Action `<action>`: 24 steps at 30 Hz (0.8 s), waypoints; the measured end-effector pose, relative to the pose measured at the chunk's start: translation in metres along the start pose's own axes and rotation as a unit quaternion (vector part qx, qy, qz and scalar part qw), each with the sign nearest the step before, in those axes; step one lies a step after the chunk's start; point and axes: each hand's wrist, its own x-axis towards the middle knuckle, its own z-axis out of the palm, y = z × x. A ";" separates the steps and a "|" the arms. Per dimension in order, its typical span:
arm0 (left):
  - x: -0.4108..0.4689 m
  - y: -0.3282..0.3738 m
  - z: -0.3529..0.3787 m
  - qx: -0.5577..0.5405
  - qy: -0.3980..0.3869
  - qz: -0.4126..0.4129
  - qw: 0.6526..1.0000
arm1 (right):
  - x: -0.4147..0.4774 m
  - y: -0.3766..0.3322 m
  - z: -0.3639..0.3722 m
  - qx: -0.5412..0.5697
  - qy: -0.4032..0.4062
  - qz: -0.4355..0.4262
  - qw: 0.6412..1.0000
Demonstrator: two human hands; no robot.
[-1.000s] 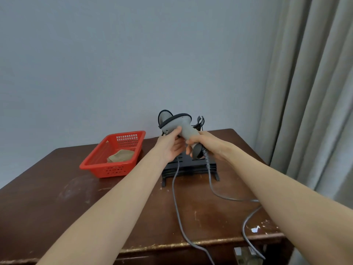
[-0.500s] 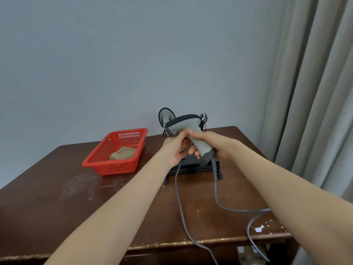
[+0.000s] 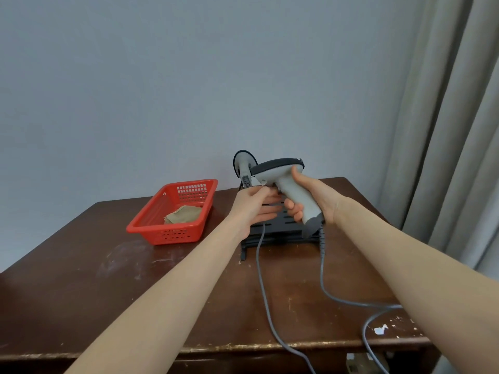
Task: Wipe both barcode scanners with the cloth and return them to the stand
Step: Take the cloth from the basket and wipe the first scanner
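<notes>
My right hand grips the handle of a grey barcode scanner and holds it above the black stand. My left hand is just left of the scanner with its fingers straight, fingertips near the trigger area. A second grey scanner stands in the stand behind, partly hidden by my left hand. A tan cloth lies in the red basket to the left. Grey cables run from both scanners toward the table's front edge.
The brown wooden table has a scuffed top and chipped paint near the front right corner. A grey curtain hangs at the right. A plain wall stands behind the table.
My right hand has lifted the scanner off the stand and drawn it to the right. My left hand has let go of the scanner's head and opened.
</notes>
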 end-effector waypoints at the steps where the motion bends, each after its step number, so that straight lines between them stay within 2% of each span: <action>1: 0.000 0.000 -0.003 -0.008 0.028 0.001 1.000 | 0.000 -0.001 -0.001 -0.003 -0.009 0.000 1.000; 4: 0.003 -0.003 -0.013 -0.068 0.118 0.003 0.991 | 0.000 -0.001 -0.001 -0.017 -0.049 0.000 0.999; 8: 0.007 -0.003 -0.019 -0.122 0.166 0.006 0.978 | 0.002 0.000 -0.001 -0.055 -0.073 0.008 0.996; 13: 0.003 0.001 -0.022 -0.173 0.201 0.024 0.964 | 0.005 0.005 0.004 -0.092 -0.075 0.022 0.993; 24: 0.005 0.001 -0.031 -0.173 0.236 0.009 0.956 | 0.006 0.007 0.005 -0.113 -0.051 0.030 0.992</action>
